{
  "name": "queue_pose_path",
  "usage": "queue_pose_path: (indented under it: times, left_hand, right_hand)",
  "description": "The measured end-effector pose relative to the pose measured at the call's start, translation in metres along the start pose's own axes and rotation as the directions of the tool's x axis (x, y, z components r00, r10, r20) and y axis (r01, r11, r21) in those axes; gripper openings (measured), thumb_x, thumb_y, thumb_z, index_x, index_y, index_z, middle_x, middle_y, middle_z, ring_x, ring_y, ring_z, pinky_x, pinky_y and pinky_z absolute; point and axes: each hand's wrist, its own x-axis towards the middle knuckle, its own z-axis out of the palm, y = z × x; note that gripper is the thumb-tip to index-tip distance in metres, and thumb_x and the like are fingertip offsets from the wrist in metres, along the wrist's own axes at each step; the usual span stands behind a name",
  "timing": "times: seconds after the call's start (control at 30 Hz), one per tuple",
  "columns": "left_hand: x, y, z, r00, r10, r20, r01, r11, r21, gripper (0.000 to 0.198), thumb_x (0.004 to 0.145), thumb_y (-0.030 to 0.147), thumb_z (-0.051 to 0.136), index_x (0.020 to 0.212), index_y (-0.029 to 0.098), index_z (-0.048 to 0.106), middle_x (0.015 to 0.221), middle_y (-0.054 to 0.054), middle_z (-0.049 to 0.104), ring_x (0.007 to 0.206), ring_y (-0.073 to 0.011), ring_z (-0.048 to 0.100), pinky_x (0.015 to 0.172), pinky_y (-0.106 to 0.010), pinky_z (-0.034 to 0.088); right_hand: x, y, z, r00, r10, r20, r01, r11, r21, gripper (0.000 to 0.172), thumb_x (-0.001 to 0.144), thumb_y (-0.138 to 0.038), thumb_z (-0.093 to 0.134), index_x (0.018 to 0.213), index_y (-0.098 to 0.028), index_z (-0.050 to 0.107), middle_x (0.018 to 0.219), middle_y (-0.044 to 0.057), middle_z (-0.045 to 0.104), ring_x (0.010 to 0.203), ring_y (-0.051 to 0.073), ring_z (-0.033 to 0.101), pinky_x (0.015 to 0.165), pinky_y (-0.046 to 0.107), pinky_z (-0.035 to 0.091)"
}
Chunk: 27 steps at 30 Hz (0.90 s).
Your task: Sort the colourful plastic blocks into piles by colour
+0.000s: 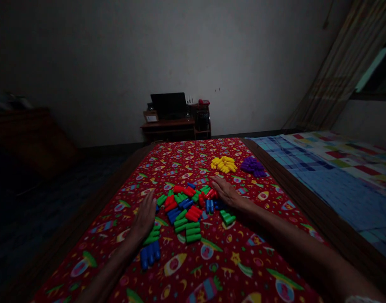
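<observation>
Red, green and blue plastic pieces lie in a loose, mixed pile on the red patterned cloth point(212, 269). At the pile's left edge is my left hand point(145, 213), its fingers stretched forward beside green pieces point(153, 235). Blue pieces point(150, 254) lie just nearer than these. My right hand point(225, 191) rests at the pile's right edge, fingers extended beside red pieces point(211, 194) and partly over the cloth. A green piece point(227, 217) lies below its wrist. Neither hand holds anything visible.
Beyond my right hand are a yellow heap point(224, 164) and a purple heap point(253, 167). A desk point(167, 123) with a dark monitor point(169, 105) stands by the far wall. Blue checked and patchwork bedding point(319, 176) lies at the right; a wooden cabinet point(29, 139) stands left.
</observation>
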Motion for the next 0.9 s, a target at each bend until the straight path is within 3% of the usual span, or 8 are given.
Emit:
queue_pose_path:
  times: [0.1,0.23,0.4,0.5,0.63,0.7,0.77,0.9]
  left_hand:
    - [0.025,0.018,0.024,0.983,0.102,0.155,-0.088,0.992,-0.095,0.066,0.091,0.052,0.020,0.140,0.014,0.043,0.147,-0.011,0.045,0.139,-0.0227,0.035,0.117,-0.043,0.026]
    - [0.050,0.053,0.044,0.898,0.281,0.338,-0.212,0.951,-0.226,0.070,0.090,0.060,0.020,0.133,0.016,0.052,0.135,-0.009,0.058,0.134,-0.0224,0.043,0.116,-0.039,0.028]
    - [0.051,0.085,0.027,0.819,0.358,0.449,-0.255,0.927,-0.273,0.070,0.089,0.063,0.022,0.131,0.018,0.056,0.134,-0.007,0.059,0.130,-0.0235,0.048,0.113,-0.038,0.033]
    - [0.032,0.081,-0.002,0.846,0.362,0.392,-0.317,0.932,-0.177,0.066,0.092,0.059,0.022,0.136,0.018,0.051,0.143,-0.008,0.050,0.134,-0.0230,0.044,0.114,-0.038,0.030]
    - [-0.023,0.051,-0.031,0.878,0.340,0.337,-0.367,0.930,0.017,0.059,0.094,0.052,0.029,0.140,0.020,0.046,0.150,-0.009,0.040,0.140,-0.0240,0.034,0.116,-0.045,0.026]
    - [-0.056,0.040,-0.032,0.908,0.284,0.308,-0.327,0.940,0.097,0.062,0.092,0.053,0.035,0.146,0.020,0.036,0.153,-0.012,0.035,0.141,-0.0269,0.030,0.114,-0.049,0.028]
    - [-0.082,0.039,-0.024,0.907,0.282,0.313,-0.340,0.928,0.149,0.076,0.086,0.058,0.047,0.150,0.022,0.026,0.157,-0.015,0.025,0.144,-0.0330,0.022,0.113,-0.055,0.025]
    - [-0.094,0.061,0.003,0.893,0.367,0.261,-0.406,0.906,0.115,0.092,0.079,0.061,0.060,0.152,0.028,0.015,0.160,-0.014,0.009,0.146,-0.0365,0.009,0.112,-0.058,0.022]
  right_hand:
    - [-0.010,-0.012,0.014,0.997,0.079,0.012,-0.080,0.989,0.127,0.062,0.095,-0.060,0.023,0.132,-0.021,0.054,0.136,0.012,0.055,0.129,0.024,0.047,0.110,0.046,0.034]
    - [-0.004,-0.031,0.030,0.996,0.078,0.042,-0.085,0.971,0.224,0.071,0.092,-0.066,0.024,0.133,-0.017,0.054,0.138,0.013,0.053,0.132,0.024,0.044,0.113,0.045,0.031]
    - [-0.006,-0.049,0.021,0.996,0.080,0.050,-0.092,0.930,0.355,0.065,0.095,-0.060,0.021,0.133,-0.020,0.054,0.136,0.009,0.056,0.128,0.021,0.049,0.109,0.040,0.036]
    - [-0.023,-0.047,-0.002,0.989,0.148,0.020,-0.147,0.945,0.293,0.057,0.096,-0.055,0.027,0.132,-0.022,0.055,0.132,0.007,0.060,0.122,0.022,0.054,0.105,0.040,0.041]
    - [-0.062,-0.042,-0.020,0.981,0.196,0.012,-0.196,0.972,0.131,0.056,0.097,-0.052,0.027,0.136,-0.021,0.052,0.137,0.011,0.055,0.129,0.024,0.048,0.109,0.044,0.037]
    - [-0.082,-0.046,-0.012,0.979,0.201,0.034,-0.202,0.978,0.045,0.059,0.096,-0.053,0.027,0.143,-0.020,0.043,0.148,0.013,0.042,0.139,0.026,0.034,0.113,0.048,0.030]
    - [-0.096,-0.056,0.005,0.982,0.180,0.064,-0.179,0.984,-0.011,0.062,0.096,-0.053,0.030,0.149,-0.022,0.031,0.155,0.013,0.029,0.145,0.028,0.019,0.114,0.052,0.025]
    - [-0.103,-0.086,0.036,0.994,0.079,0.078,-0.080,0.997,0.020,0.065,0.095,-0.052,0.036,0.152,-0.026,0.020,0.159,0.011,0.016,0.147,0.028,0.008,0.116,0.052,0.022]
